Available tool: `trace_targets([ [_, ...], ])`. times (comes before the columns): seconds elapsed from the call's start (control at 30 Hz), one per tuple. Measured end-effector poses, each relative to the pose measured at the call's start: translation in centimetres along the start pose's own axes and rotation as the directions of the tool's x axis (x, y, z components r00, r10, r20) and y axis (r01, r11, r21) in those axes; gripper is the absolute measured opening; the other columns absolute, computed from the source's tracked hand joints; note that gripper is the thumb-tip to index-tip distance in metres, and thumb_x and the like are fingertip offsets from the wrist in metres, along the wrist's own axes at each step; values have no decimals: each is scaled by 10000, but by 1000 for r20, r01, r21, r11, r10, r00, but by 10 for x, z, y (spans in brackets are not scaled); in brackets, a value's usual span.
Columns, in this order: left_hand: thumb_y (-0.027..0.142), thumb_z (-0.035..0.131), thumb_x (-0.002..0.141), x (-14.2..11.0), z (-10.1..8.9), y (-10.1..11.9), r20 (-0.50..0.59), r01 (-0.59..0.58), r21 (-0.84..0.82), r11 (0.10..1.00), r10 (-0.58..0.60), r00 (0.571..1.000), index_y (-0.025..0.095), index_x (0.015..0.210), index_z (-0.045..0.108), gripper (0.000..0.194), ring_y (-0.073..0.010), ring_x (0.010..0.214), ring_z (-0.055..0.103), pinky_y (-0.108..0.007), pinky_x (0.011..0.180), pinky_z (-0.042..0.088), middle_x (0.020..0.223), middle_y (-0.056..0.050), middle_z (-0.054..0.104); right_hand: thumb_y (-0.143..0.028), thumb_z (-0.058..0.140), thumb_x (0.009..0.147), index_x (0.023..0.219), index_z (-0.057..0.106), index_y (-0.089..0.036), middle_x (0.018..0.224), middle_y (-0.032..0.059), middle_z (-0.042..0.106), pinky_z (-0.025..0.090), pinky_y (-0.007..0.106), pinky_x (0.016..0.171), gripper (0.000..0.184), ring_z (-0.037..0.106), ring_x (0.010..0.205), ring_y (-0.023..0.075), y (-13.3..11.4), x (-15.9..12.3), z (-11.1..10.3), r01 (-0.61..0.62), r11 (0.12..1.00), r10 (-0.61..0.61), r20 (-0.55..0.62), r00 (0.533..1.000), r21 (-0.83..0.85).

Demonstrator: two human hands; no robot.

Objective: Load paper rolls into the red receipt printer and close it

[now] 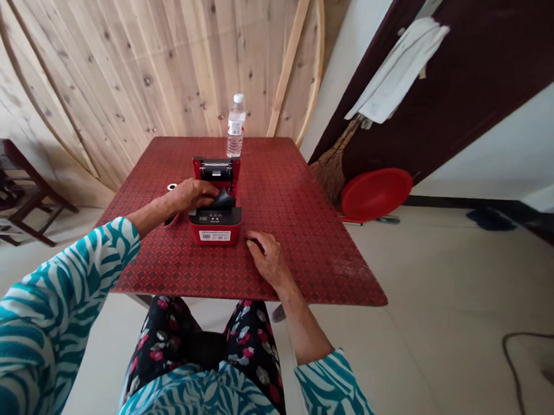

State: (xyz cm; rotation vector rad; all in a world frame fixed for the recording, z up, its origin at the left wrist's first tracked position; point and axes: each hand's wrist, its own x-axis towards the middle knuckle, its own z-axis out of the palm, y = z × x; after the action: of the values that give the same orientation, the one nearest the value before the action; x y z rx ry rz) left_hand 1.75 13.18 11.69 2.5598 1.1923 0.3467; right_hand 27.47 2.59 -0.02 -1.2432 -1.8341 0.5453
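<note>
A small red and black printer (215, 232), apparently a label printer, stands on the table with its lid (216, 170) tipped back. My left hand (193, 195) reaches over the open body from the left. Its fingers are closed at a piece of black film (224, 199) that rises out of the printer; the fingertips are partly hidden. On the table just right of the printer lies my right hand (268, 257), fingers loosely bent and apart, holding nothing. Beyond the left hand sits a small white ring (171, 187) with a dark centre. A dark reddish object (170, 219), mostly covered, lies under the left wrist.
A water bottle (235, 129) stands behind the printer on the red patterned table (320, 261). Wooden boards (174, 55) lean behind it. To the right are a broom (333, 167), a red basin (377, 192) and a hanging white cloth (395, 70). A wooden chair (26, 196) is at left.
</note>
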Motion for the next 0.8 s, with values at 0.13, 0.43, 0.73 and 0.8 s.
trace_targets([
  [0.13,225,573,809,19,-7,5,217,99,184,978,-139,966,246,1026,754,283,-183,861,683,-246,751,464,930,-25,754,-272,490,903,1037,685,-223,1090,87,736,479,462,974,242,633,1064,248,-4,0,-2,-14,1000,14,22,1000,-4],
  [0.43,124,531,764,39,-12,41,333,113,451,885,-284,899,196,1125,700,405,-266,945,680,-300,723,464,1028,-109,735,-251,504,902,1047,682,-225,1107,80,733,462,441,970,231,622,1072,238,-8,1,-4,-44,999,44,48,998,0],
  [0.73,131,572,743,35,-17,32,271,43,420,907,-171,947,249,1047,723,359,-204,967,674,-237,745,466,1052,-41,739,-262,502,902,1050,685,-230,1096,77,740,468,447,969,238,627,1060,236,-4,1,-1,-30,1000,30,23,999,3],
  [0.8,117,573,730,25,-21,29,182,56,382,922,-135,974,262,1091,707,411,-192,986,670,-231,767,472,1078,-23,735,-264,498,902,1048,684,-229,1101,78,741,470,452,968,239,629,1063,239,-4,1,-1,-31,1000,31,25,999,-1],
])
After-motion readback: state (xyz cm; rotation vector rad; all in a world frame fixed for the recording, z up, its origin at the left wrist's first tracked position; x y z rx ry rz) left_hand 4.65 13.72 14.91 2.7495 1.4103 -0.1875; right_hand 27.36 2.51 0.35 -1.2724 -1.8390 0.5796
